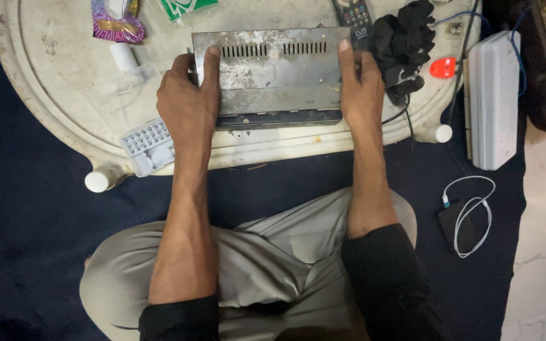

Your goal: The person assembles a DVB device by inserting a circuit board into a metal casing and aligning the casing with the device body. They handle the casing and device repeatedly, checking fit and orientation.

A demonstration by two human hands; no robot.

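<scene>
A grey metal receiver box (270, 76) is gripped at both short ends on the white surface (52, 95), left hand (188, 104) and right hand (361, 88) closed around it. Its long axis is laid crosswise, between both grips.

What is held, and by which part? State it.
A flat metal box with vent slots, gripped at both short ends: left hand on its left end, right hand on its right end, on the white table.
</scene>
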